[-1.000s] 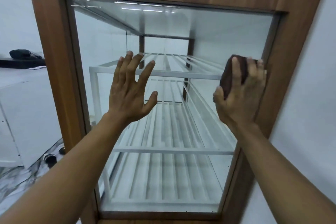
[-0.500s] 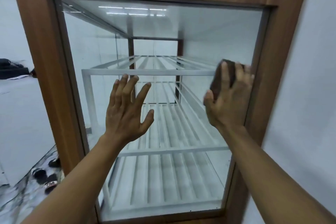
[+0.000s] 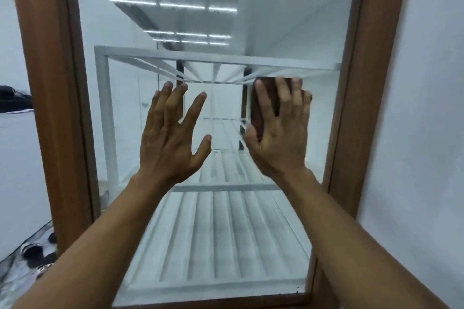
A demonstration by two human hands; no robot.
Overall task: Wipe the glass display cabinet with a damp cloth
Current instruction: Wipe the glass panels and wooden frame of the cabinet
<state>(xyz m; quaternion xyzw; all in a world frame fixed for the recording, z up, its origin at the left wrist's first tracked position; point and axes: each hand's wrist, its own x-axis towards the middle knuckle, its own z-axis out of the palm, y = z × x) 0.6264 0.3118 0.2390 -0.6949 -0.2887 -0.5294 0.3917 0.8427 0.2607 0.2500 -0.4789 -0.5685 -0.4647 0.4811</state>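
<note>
Across the whole view, the glass display cabinet (image 3: 45,108) is cut off at 12 and 6 o'clock. Bare pane lies open toward 12 o'clock. Left hand (image 3: 168,148), at 9 o'clock of centre, has its fingers (image 3: 173,100) spread and holds nothing; contact with the glass is unclear. Right hand (image 3: 281,143), at 3 o'clock near the frame edge, presses straight fingers on the dark cloth (image 3: 263,98), hiding most of it

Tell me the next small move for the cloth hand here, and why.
Probably slide the right hand and its dark cloth down the glass pane: flat fingers press the cloth at mid-height near the wooden frame, much pane lies below, and the left hand is spread to its left.
</note>
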